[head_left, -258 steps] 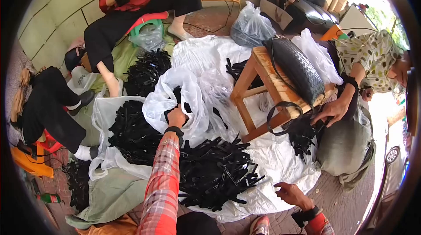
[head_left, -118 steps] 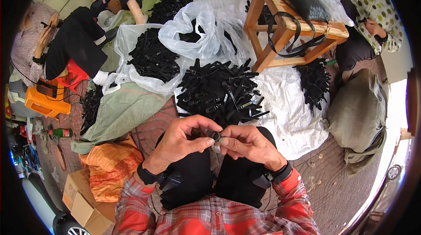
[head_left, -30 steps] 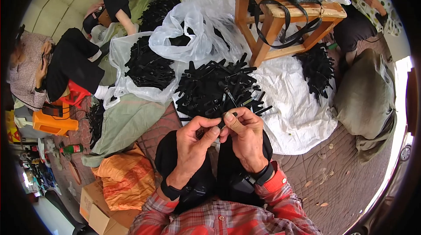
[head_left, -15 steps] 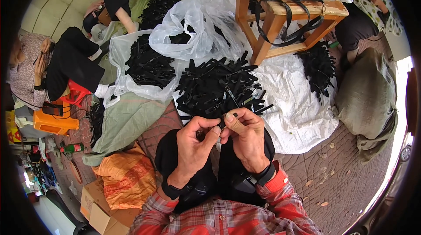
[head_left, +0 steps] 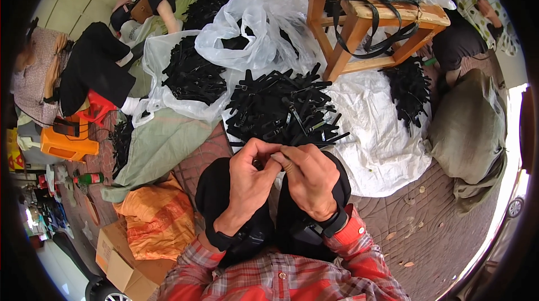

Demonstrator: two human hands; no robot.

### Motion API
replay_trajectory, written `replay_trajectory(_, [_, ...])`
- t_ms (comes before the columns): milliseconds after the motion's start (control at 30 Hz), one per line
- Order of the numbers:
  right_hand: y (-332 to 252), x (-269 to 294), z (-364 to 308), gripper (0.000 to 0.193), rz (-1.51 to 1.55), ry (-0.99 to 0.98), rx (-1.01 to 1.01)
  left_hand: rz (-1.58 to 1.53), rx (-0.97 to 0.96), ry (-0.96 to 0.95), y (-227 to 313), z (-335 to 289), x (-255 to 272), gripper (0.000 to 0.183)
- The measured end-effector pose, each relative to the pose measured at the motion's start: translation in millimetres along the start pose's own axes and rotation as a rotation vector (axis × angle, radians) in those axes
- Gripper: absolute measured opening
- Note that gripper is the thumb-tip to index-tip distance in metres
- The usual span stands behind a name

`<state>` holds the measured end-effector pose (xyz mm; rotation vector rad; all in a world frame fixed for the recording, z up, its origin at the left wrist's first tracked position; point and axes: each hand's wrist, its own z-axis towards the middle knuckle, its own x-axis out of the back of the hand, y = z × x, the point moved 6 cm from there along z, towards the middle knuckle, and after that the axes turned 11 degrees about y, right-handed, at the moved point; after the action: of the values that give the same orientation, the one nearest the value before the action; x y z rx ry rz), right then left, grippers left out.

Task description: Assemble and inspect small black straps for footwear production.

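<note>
Above my knees, my left hand (head_left: 248, 177) and my right hand (head_left: 310, 180) meet with the fingertips together. Both are closed in a pinch, thumbs against bent index fingers. Whatever small thing sits between them is hidden by the fingers. Just beyond my fingertips lies a heap of black clips (head_left: 281, 104), slim and long, some with shiny metal parts. A second batch of black clips (head_left: 193, 74) fills an open clear plastic bag (head_left: 154, 54) to the left of that heap.
A wooden stool (head_left: 351, 31) bearing a black bag stands on white sheeting (head_left: 376, 155). At right slumps a full grey-green sack (head_left: 469, 127). An orange mesh sack (head_left: 157, 219) and cardboard box (head_left: 126, 264) lie at lower left. Other people sit at left and upper right.
My right hand's fingers have curled over and closed in against my left fingertips, covering the small dark piece that showed between them. The view has shifted slightly.
</note>
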<state>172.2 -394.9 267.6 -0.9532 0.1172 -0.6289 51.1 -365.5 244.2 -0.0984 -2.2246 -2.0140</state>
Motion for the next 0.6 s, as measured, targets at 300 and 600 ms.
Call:
replay_trajectory(300, [-25.4, -7.4, 3.3, 0.030, -0.026, -0.122, 0.309, -0.076, -0.062, 0.019, 3.3, 0.4, 14.5, 0.017])
replay_trajectory(600, [24.3, -4.0, -15.3, 0.012, 0.572, 0.054, -0.802, 0.034, -0.156, 0.030, 8.0, -10.0, 7.2, 0.015])
